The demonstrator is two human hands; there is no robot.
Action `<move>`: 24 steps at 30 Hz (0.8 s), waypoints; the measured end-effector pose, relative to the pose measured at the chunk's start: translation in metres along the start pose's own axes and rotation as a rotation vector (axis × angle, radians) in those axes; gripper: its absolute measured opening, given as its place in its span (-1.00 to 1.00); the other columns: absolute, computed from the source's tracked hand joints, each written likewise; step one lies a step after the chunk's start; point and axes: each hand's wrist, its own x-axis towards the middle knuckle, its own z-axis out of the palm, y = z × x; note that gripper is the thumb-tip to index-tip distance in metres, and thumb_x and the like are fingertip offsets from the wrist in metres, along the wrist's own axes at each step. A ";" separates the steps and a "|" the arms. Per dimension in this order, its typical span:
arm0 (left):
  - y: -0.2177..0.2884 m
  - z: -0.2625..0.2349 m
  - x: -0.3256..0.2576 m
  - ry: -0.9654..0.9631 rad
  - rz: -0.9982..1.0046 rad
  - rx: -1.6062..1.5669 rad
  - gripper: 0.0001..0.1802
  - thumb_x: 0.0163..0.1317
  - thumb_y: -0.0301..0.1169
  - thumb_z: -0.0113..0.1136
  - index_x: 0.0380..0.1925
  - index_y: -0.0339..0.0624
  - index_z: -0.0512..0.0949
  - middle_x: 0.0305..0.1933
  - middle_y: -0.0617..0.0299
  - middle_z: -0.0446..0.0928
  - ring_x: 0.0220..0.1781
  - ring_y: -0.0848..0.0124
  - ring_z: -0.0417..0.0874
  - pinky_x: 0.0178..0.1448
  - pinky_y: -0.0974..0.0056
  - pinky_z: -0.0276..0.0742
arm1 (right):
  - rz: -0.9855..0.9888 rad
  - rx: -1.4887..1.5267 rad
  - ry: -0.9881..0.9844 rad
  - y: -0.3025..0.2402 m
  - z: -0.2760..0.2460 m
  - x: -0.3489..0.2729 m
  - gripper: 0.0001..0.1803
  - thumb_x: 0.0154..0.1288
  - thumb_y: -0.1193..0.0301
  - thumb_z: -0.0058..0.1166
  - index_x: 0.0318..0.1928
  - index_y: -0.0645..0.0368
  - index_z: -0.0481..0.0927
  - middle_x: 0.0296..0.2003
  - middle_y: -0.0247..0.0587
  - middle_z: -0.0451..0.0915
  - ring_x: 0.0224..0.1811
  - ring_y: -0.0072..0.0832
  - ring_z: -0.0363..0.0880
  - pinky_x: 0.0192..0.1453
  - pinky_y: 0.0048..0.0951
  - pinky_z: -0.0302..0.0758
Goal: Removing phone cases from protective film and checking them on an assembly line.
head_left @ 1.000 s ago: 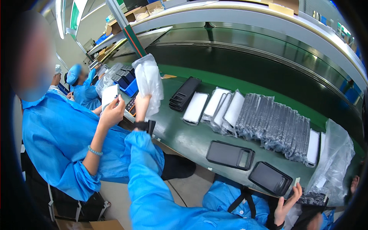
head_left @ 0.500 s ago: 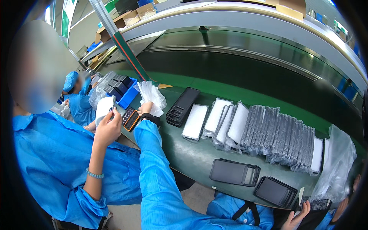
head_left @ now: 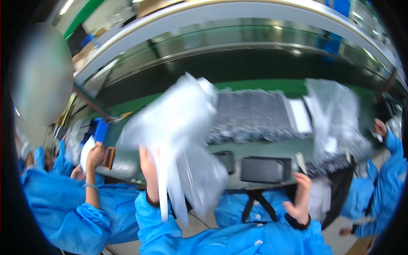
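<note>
My left hand (head_left: 149, 170) is up in front of me, closed around a big clear plastic bag (head_left: 178, 131), which billows wide above my fist with a loose white tail hanging down past my wrist. The bag is blurred, so I can't tell whether anything is inside it. It hangs in the air over the near edge of the table (head_left: 263, 148), not resting on it.

My right hand (head_left: 299, 195) is lifted at the table's near edge, fingers loosely spread and holding nothing, just in front of the dark flat tray (head_left: 265, 169). Left of the tray lies another dark flat piece (head_left: 225, 159), half hidden behind the bag.

As for how far along the work is, I judge it mid-run: a long row of grey packed pieces (head_left: 250, 114) stands on edge across the far side of the table, with a white flat packet (head_left: 299, 115) at its right end, while the dark pieces near me lie unwrapped. More crumpled clear plastic (head_left: 335, 114) is heaped at the table's right end.

At the table's left end, a neighbour in a blue coat raises a hand (head_left: 94, 153) with a white card. Another blue sleeve (head_left: 389, 144) reaches in at the right end.
</note>
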 end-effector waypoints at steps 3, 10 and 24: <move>0.014 0.064 -0.078 -0.692 0.389 0.205 -0.57 0.12 -0.48 0.19 -0.02 -0.27 0.28 -0.08 -0.03 0.46 -0.08 0.18 0.54 -0.03 0.18 0.46 | 0.147 0.461 -0.211 -0.008 -0.004 -0.012 0.17 -0.24 0.09 0.46 0.31 0.31 0.04 0.29 0.08 0.10 0.35 -0.11 0.06 0.41 -0.18 -0.02; 0.018 0.193 -0.195 -1.045 0.013 -0.087 -0.06 0.00 -0.31 0.38 0.17 -0.36 -0.10 -0.01 -0.19 0.42 -0.07 0.03 0.59 -0.01 0.15 0.48 | 0.527 0.694 0.073 0.026 -0.034 -0.074 -0.26 0.05 0.25 0.25 0.17 0.36 0.25 0.10 0.01 0.35 0.15 -0.20 0.34 0.22 -0.25 0.30; 0.005 0.247 -0.245 -1.152 0.226 -0.032 -0.32 0.03 -0.37 0.35 0.07 -0.36 0.19 0.13 -0.07 0.18 -0.04 0.20 0.50 0.07 0.20 0.45 | 0.711 0.981 0.727 0.150 -0.146 -0.142 -0.67 0.21 0.43 0.06 -0.03 0.31 0.50 -0.17 -0.12 0.60 -0.13 -0.32 0.60 0.00 -0.32 0.52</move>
